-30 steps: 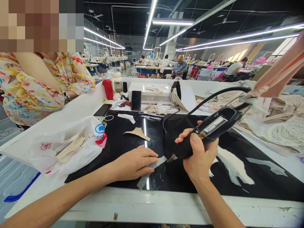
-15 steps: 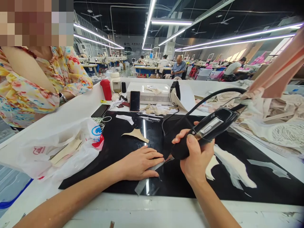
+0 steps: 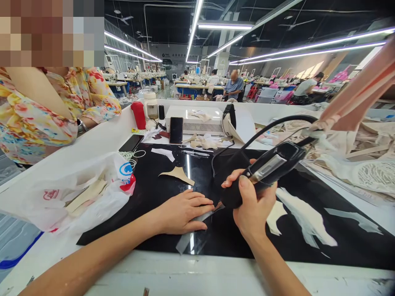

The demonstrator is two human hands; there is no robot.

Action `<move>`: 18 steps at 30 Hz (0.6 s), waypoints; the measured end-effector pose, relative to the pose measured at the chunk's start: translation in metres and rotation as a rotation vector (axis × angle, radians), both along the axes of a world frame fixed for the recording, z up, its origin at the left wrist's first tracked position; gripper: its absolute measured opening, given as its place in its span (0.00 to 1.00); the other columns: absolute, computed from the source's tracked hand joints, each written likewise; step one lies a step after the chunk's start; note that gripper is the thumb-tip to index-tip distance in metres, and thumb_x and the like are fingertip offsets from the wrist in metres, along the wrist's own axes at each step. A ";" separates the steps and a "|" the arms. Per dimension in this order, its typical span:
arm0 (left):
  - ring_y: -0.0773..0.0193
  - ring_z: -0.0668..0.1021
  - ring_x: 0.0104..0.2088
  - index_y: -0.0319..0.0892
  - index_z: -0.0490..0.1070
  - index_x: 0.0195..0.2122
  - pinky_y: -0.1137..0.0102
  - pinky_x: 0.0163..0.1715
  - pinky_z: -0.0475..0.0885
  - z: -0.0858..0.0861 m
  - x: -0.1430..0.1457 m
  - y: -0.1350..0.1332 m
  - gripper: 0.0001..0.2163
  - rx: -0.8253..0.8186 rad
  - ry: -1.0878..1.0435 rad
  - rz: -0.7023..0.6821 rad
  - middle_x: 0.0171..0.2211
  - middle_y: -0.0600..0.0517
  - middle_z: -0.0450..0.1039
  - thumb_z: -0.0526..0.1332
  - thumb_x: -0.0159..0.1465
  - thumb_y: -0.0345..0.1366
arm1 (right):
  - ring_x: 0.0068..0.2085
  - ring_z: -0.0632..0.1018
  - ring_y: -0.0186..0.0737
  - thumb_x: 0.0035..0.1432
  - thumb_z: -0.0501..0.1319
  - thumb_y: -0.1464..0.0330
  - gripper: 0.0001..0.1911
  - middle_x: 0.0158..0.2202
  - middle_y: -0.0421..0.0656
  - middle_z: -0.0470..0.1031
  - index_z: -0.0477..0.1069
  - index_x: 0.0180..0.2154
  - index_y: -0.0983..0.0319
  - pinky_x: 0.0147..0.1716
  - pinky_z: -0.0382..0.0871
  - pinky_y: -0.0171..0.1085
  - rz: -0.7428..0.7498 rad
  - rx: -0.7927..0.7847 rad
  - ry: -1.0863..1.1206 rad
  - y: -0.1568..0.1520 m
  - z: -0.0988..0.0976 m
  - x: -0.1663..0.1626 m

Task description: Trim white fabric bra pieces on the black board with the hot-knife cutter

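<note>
My left hand (image 3: 185, 211) lies flat on the black glossy sheet (image 3: 145, 197), fingers stretched out. Under it is a translucent strip (image 3: 184, 242), partly hidden by the palm and fingers. A black corded tool that looks like a hot knife (image 3: 273, 162) is gripped in my right hand (image 3: 254, 203), slanting down to the left. Its thin tip (image 3: 218, 206) is right beside my left fingertips, at the strip's upper end; whether it touches the strip I cannot tell. Beyond my left hand lies a beige curved fabric piece (image 3: 177, 175). Cream pieces (image 3: 308, 218) are right of my right hand.
A plastic bag (image 3: 83, 193) with beige pieces lies at left. Behind stand a white vented box (image 3: 196, 121), a phone (image 3: 176, 130) and a red cup (image 3: 138, 115). Beige garments (image 3: 367, 164) are heaped at right. A person in a floral shirt (image 3: 61, 107) leans at the left partition.
My right hand and the hot knife have shifted slightly left. My left hand stays pressed on the strip. The whole view has moved a little.
</note>
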State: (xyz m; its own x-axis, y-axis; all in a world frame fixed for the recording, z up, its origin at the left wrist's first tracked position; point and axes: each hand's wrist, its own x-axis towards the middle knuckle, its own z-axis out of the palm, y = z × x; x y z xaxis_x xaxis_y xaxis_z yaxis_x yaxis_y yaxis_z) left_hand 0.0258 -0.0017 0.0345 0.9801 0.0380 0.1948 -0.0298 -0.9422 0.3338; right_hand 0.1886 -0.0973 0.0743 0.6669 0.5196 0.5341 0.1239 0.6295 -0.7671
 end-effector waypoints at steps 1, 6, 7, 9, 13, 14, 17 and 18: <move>0.50 0.67 0.65 0.46 0.60 0.68 0.52 0.69 0.54 0.001 0.000 0.000 0.26 -0.021 -0.003 -0.001 0.65 0.45 0.66 0.58 0.72 0.47 | 0.28 0.75 0.36 0.62 0.66 0.64 0.19 0.32 0.34 0.75 0.66 0.53 0.53 0.32 0.73 0.40 0.000 -0.002 -0.004 0.000 0.000 0.000; 0.57 0.67 0.65 0.46 0.62 0.67 0.59 0.67 0.59 0.010 -0.006 0.004 0.21 -0.243 -0.068 0.110 0.66 0.47 0.65 0.54 0.74 0.41 | 0.28 0.76 0.35 0.61 0.68 0.64 0.17 0.33 0.34 0.75 0.66 0.50 0.54 0.32 0.74 0.40 -0.029 0.012 -0.009 -0.001 0.006 0.005; 0.57 0.68 0.65 0.46 0.65 0.64 0.61 0.66 0.61 0.012 -0.008 0.005 0.19 -0.274 -0.081 0.181 0.64 0.47 0.67 0.53 0.74 0.39 | 0.28 0.76 0.35 0.60 0.68 0.63 0.17 0.34 0.35 0.75 0.67 0.48 0.54 0.33 0.74 0.40 -0.044 0.006 -0.025 -0.002 0.008 0.006; 0.57 0.70 0.62 0.45 0.72 0.58 0.61 0.64 0.64 0.016 -0.013 0.007 0.15 -0.289 -0.092 0.325 0.59 0.48 0.72 0.54 0.74 0.38 | 0.31 0.77 0.35 0.59 0.69 0.62 0.16 0.37 0.36 0.76 0.67 0.45 0.55 0.37 0.75 0.42 -0.076 -0.023 -0.073 -0.006 0.011 0.011; 0.57 0.75 0.53 0.44 0.75 0.45 0.62 0.57 0.69 0.014 -0.026 0.007 0.08 -0.255 -0.053 0.452 0.50 0.49 0.75 0.60 0.70 0.39 | 0.40 0.77 0.39 0.58 0.69 0.58 0.20 0.45 0.41 0.75 0.67 0.49 0.56 0.48 0.72 0.46 -0.185 -0.159 -0.203 -0.014 0.017 0.021; 0.56 0.74 0.53 0.44 0.75 0.44 0.62 0.56 0.69 0.012 -0.030 0.005 0.07 -0.256 -0.052 0.459 0.50 0.49 0.74 0.61 0.69 0.39 | 0.43 0.77 0.41 0.58 0.69 0.57 0.23 0.47 0.43 0.74 0.67 0.52 0.57 0.50 0.71 0.47 -0.231 -0.186 -0.240 -0.017 0.018 0.023; 0.55 0.72 0.55 0.44 0.74 0.41 0.61 0.58 0.67 0.005 -0.034 0.000 0.04 -0.302 -0.087 0.465 0.53 0.49 0.72 0.64 0.66 0.36 | 0.52 0.73 0.45 0.57 0.70 0.60 0.31 0.53 0.45 0.70 0.64 0.60 0.57 0.53 0.68 0.47 -0.442 -0.072 -0.313 -0.027 0.019 0.029; 0.55 0.71 0.56 0.44 0.74 0.39 0.60 0.59 0.65 0.003 -0.035 -0.002 0.02 -0.342 -0.104 0.465 0.53 0.49 0.72 0.65 0.66 0.35 | 0.52 0.73 0.46 0.56 0.71 0.62 0.32 0.52 0.45 0.69 0.65 0.60 0.57 0.53 0.67 0.47 -0.543 0.038 -0.320 -0.032 0.018 0.030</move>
State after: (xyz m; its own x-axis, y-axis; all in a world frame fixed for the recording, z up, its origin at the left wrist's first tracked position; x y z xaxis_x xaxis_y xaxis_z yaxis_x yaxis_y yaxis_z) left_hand -0.0088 -0.0033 0.0380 0.8217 0.5374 0.1899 0.3125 -0.7034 0.6384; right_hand 0.2184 -0.1291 0.0928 0.6344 0.1283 0.7623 0.6532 0.4384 -0.6174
